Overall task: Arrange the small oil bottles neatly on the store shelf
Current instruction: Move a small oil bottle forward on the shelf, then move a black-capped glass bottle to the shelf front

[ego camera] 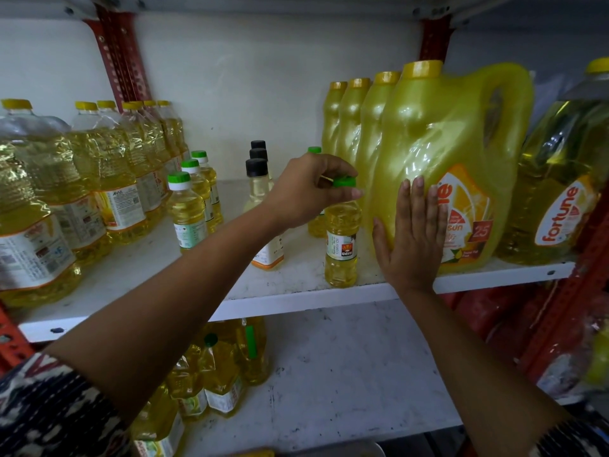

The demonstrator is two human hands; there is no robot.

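Observation:
A small castor oil bottle [341,245] with a green cap stands near the front edge of the white shelf [296,296]. My left hand [313,189] grips its cap from above. Behind it a second small green-capped bottle [315,222] is mostly hidden by my hand. A row of three small green-capped bottles [188,212] stands left of centre. Three black-capped bottles [258,179] line up behind my left forearm. My right hand [410,232] lies flat, fingers spread, against the large yellow jug [445,166].
Large clear oil bottles [82,179] fill the shelf's left side. A row of yellow jugs [349,120] runs back behind the front one. A Fortune oil jug [560,179] stands at the right. More oil bottles [217,367] sit on the lower shelf. Red uprights [118,57] frame the rack.

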